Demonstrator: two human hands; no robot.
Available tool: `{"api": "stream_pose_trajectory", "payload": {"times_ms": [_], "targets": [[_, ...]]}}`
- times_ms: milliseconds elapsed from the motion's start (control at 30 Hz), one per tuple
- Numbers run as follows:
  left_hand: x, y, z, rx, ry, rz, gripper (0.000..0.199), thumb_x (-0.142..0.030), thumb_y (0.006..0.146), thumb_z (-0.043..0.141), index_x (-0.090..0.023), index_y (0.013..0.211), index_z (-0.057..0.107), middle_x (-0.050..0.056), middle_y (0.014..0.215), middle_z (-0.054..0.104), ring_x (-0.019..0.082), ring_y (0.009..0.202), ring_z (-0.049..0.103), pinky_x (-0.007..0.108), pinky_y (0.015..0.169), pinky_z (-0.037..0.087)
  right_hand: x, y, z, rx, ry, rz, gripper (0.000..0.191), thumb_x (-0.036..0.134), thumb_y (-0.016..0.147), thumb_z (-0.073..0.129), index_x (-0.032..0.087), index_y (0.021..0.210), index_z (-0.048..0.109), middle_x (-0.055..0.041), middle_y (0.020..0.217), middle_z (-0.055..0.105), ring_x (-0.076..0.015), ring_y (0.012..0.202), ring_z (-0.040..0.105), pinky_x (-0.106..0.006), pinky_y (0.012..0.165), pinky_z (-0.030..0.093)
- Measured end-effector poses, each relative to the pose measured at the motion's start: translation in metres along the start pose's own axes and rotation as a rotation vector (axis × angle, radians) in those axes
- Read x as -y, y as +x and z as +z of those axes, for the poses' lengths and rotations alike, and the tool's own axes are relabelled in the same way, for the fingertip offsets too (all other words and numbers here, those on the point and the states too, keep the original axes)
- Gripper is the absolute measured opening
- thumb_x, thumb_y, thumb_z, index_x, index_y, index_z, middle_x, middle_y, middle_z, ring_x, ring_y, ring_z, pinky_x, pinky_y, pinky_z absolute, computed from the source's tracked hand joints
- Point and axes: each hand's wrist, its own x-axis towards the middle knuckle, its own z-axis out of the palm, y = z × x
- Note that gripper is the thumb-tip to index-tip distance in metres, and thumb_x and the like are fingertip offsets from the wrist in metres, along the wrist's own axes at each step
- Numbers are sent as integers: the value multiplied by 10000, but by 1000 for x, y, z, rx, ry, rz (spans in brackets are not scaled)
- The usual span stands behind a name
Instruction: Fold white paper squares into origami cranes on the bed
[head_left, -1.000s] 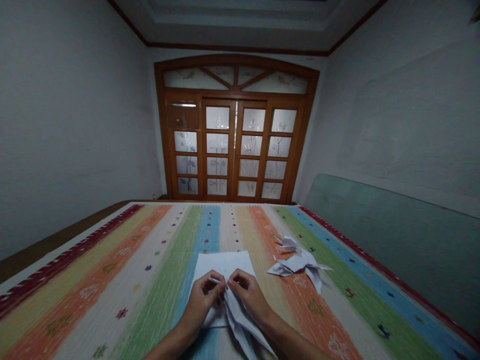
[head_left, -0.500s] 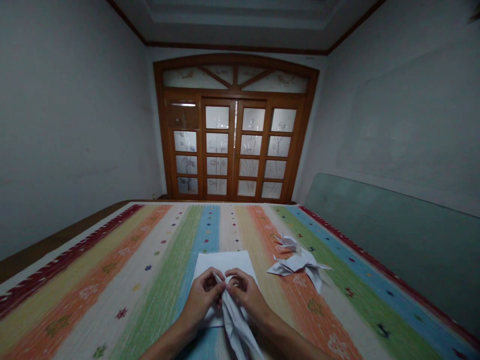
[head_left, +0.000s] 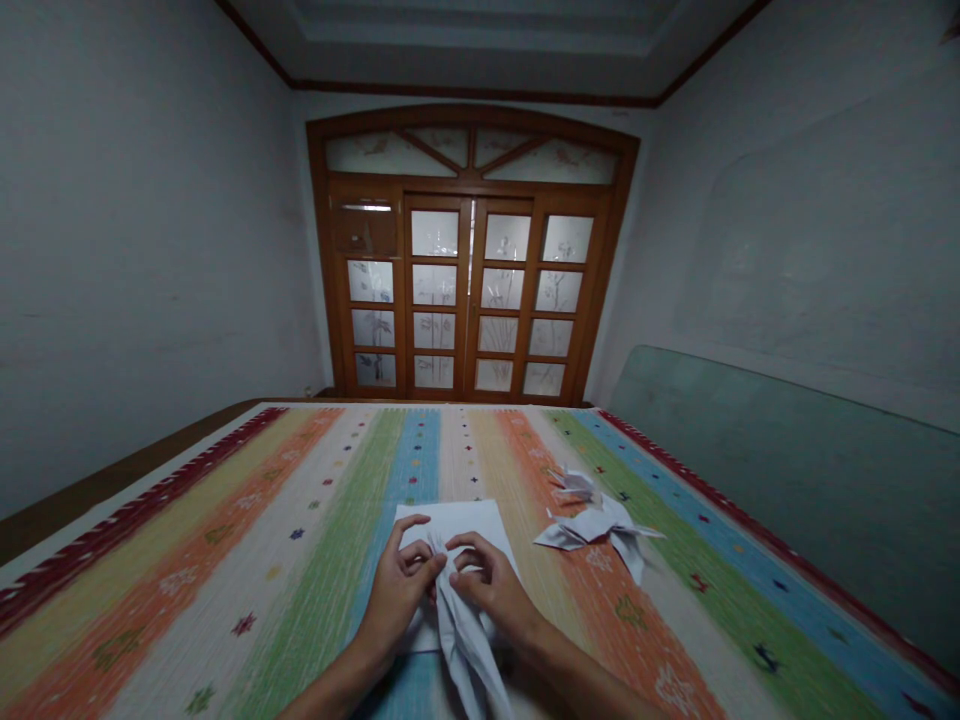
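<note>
Between my two hands is a long, narrow piece of folded white paper [head_left: 471, 640], its lower end running down toward me. My left hand [head_left: 405, 580] pinches the upper end from the left, thumb against the paper and index finger raised. From the right, my right hand [head_left: 491, 585] grips the same end with its thumb and curled fingers. Underneath lies a flat sheet of white paper [head_left: 472, 515] on the striped tablecloth [head_left: 322, 580], partly covered by both hands. To the right rest folded white paper figures [head_left: 600, 525] with pointed tips.
A pale green panel [head_left: 750, 440] stands along the table's right side. Beyond the far table edge are wooden doors [head_left: 469, 290] with glass panes. A brown table edge [head_left: 135, 460] shows on the left.
My left index finger has lifted and stretched away from the paper. The folded paper's lower end has swung slightly left. The figures on the right stay put.
</note>
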Motion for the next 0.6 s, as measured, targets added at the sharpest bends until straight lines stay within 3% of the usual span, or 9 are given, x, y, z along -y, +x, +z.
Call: {"api": "stream_pose_trajectory", "payload": {"times_ms": [167, 300, 467, 600], "targets": [[1, 2, -1, -71, -35, 2, 678, -481, 623, 881, -270, 1086, 434, -122, 601, 593, 91, 405, 522, 165, 406, 425, -2, 3, -3, 38, 44, 24, 387, 386, 625, 805, 219, 806, 507, 54, 761, 561, -71, 501, 469, -195, 493, 309], [6, 0, -1, -15, 17, 4, 505, -560, 680, 826, -228, 821, 474, -82, 674, 562, 81, 473, 528, 162, 430, 426, -2, 5, -2, -111, -6, -27, 362, 391, 659, 791, 216, 801, 508, 53, 765, 564, -48, 450, 371, -199, 456, 247], [4, -6, 3, 139, 168, -3, 449, -572, 721, 797, -184, 711, 572, -54, 643, 504, 112, 549, 509, 178, 449, 420, 4, 3, 0, -323, -45, -123, 335, 418, 678, 795, 208, 775, 553, 27, 751, 579, -122, 568, 518, -235, 537, 400], [3, -6, 3, 159, 207, -7, 418, -546, 696, 821, -171, 730, 639, -26, 670, 566, 133, 569, 529, 210, 495, 431, 7, 3, 0, -372, -56, -150, 345, 451, 678, 818, 205, 760, 591, 9, 731, 609, -172, 652, 586, -266, 601, 468]]}}
